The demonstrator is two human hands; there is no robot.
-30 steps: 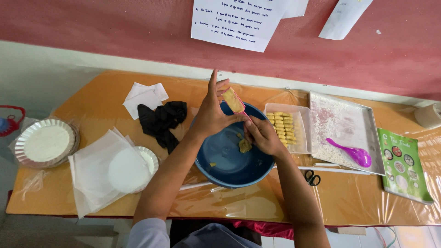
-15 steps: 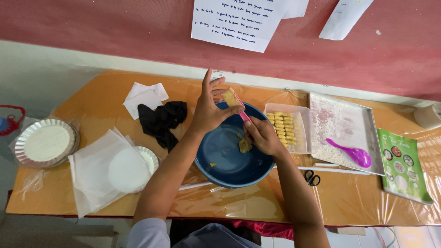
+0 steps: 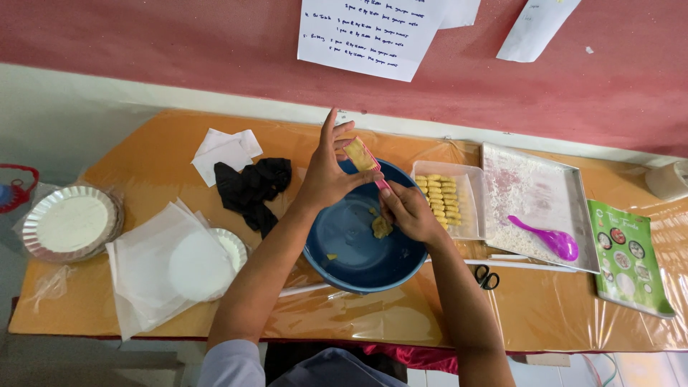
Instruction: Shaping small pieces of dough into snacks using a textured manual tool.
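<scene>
Dough (image 3: pixel 359 155) is sitting pressed on a small pink mould (image 3: pixel 373 166) that you are holding above the far rim of the blue bowl (image 3: pixel 362 251). Your left hand (image 3: pixel 327 174) is cradling the yellow piece from the left, fingers stretched upward and thumb touching it, while your right hand (image 3: pixel 408 211) is gripping the mould's pink handle over the bowl's right side, fingers curled tight around it. Inside the bowl, a lump of the same yellow dough (image 3: pixel 380 227) is lying just beside your right hand, with a smaller crumb (image 3: pixel 331 256) nearer the bowl's left wall. Just right of the bowl, a clear tray (image 3: pixel 466 208) is carrying rows of shaped yellow pieces (image 3: pixel 438 198), and beyond it a floured metal tray (image 3: pixel 534 193) is holding a purple spoon (image 3: pixel 548 240). Left of the bowl, a black cloth (image 3: pixel 252 188) is lying on the orange counter (image 3: pixel 143 154), and scissors (image 3: pixel 487 276) are resting near the bowl's right side.
</scene>
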